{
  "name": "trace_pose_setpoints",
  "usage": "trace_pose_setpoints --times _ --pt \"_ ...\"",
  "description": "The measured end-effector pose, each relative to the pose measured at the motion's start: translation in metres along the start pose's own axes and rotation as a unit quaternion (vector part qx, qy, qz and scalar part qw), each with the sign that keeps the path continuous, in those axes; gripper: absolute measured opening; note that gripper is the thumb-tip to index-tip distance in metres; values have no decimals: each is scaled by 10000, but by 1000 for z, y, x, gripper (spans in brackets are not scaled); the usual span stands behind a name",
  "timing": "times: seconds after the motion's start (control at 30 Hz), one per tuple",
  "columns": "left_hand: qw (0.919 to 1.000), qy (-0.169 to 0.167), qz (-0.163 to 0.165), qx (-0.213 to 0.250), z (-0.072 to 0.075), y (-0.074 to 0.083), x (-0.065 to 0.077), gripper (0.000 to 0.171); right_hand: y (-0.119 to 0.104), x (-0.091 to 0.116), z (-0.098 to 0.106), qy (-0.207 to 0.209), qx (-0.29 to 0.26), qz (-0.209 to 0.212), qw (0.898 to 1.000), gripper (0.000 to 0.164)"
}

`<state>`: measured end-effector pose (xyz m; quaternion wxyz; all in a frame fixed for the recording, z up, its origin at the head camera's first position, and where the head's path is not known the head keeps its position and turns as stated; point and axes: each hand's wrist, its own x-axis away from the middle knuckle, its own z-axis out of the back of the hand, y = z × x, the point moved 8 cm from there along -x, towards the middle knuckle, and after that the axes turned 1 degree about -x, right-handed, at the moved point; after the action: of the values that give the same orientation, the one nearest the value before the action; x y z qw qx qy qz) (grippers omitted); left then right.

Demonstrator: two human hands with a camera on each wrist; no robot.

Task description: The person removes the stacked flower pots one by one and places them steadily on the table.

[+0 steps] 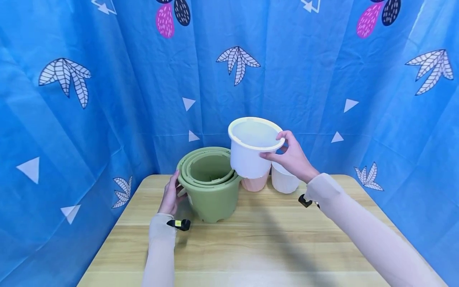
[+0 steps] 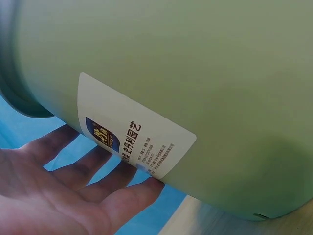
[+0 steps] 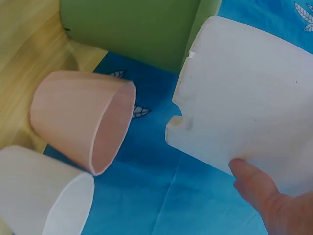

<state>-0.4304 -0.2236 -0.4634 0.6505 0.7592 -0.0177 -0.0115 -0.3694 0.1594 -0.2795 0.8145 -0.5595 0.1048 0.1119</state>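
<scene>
My right hand [image 1: 295, 157] grips a large white flowerpot [image 1: 251, 161] by its rim, holding it slightly tilted above the table. Notches show along this pot's bottom edge in the right wrist view. At the left stands a big green flowerpot [image 1: 215, 201] with a smaller green flowerpot [image 1: 208, 169] nested inside it. My left hand [image 1: 170, 197] rests against the outer green pot's left side, fingers spread near a white label [image 2: 122, 117]. The raised white pot overlaps the green pots' right edge in the head view.
Behind the raised pot, a small pink pot [image 3: 73, 112] and a small white pot [image 3: 41, 191] stand upright side by side at the table's back. The wooden table [image 1: 229, 255] is bordered by a blue patterned curtain [image 1: 305, 87] at the back and both sides.
</scene>
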Motion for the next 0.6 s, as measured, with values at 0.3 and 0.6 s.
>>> trace_pose_setpoints --times 0.3,0.6 --pt "10000 2 32 10 0 -1 0 69 10 9 18 136 93 -13 9999 70" --pt "10000 -52 30 43 -1 1 -1 68 16 20 31 201 157 -27 9997 67"
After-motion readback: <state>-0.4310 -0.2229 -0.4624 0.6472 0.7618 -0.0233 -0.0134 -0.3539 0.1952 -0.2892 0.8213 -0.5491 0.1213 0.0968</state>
